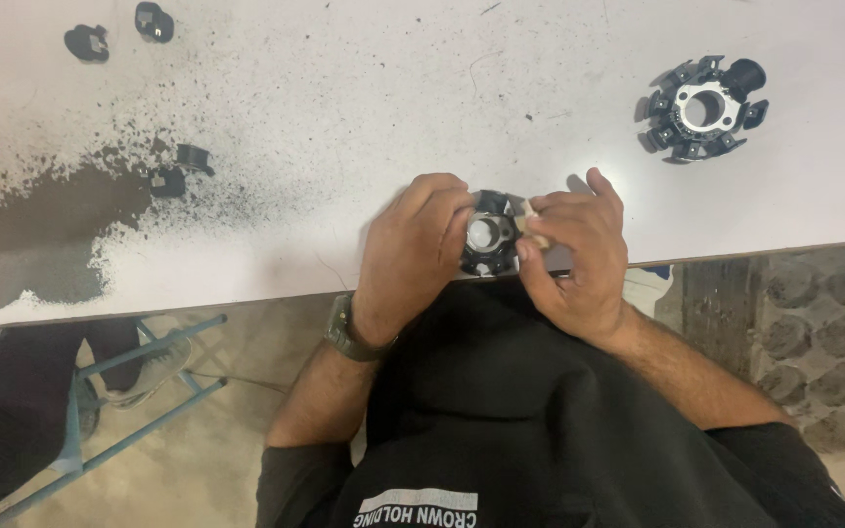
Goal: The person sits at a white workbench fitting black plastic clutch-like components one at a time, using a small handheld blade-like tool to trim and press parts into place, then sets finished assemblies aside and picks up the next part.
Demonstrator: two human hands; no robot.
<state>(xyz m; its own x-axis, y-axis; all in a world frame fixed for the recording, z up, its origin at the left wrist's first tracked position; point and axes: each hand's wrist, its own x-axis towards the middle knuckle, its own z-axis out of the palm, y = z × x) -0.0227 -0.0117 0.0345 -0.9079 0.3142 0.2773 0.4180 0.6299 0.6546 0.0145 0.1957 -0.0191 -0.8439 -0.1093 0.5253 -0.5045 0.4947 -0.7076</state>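
Dark fabric of the person's top [540, 420] fills the bottom of the view, with both forearms rising from it. On the left wrist sits a green watch [342, 328]. Just beyond, the left hand [413, 249] curls closed around the left side of a small black ring-shaped part [489, 235] with a pale metal centre, at the near edge of the white table [344, 98]. At its right side, the right hand [574, 249] pinches a small pale piece [532, 223] against the ring. Farther left lie two loose black clips [180, 171] on a worn, dark patch. A larger assembled ring [702, 108] rests farther right; two more clips [119, 32] lie at the far left.
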